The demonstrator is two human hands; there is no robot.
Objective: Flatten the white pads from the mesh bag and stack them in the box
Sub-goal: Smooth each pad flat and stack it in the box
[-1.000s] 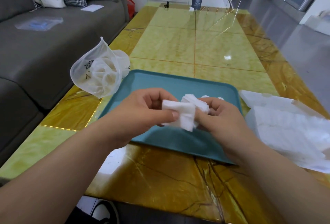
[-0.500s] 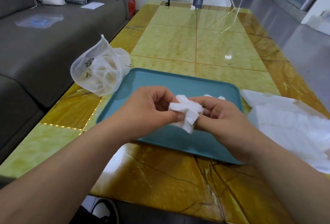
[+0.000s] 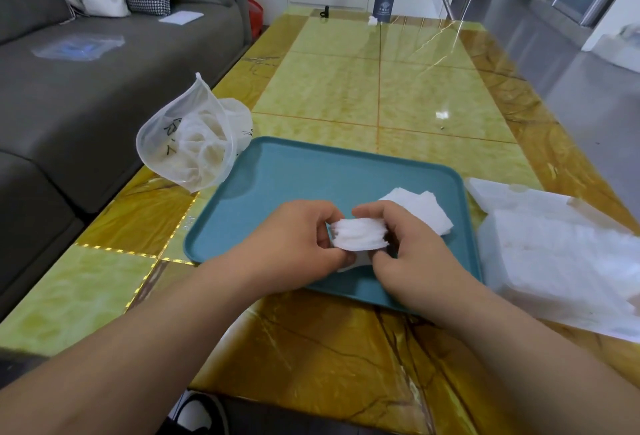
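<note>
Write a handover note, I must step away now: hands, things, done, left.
Left hand and right hand both pinch one bunched white pad over the teal tray.
Done: flattened pads lie on the tray behind the right hand.
Mesh bag, pads inside, lies left of the tray; box to its right.
Left: flatten this pad, empty the bag, stack all in the box.

A grey sofa (image 3: pixel 86 95) flanks the glossy yellow marble table (image 3: pixel 346 88) on grey floor (image 3: pixel 571 95).
</note>
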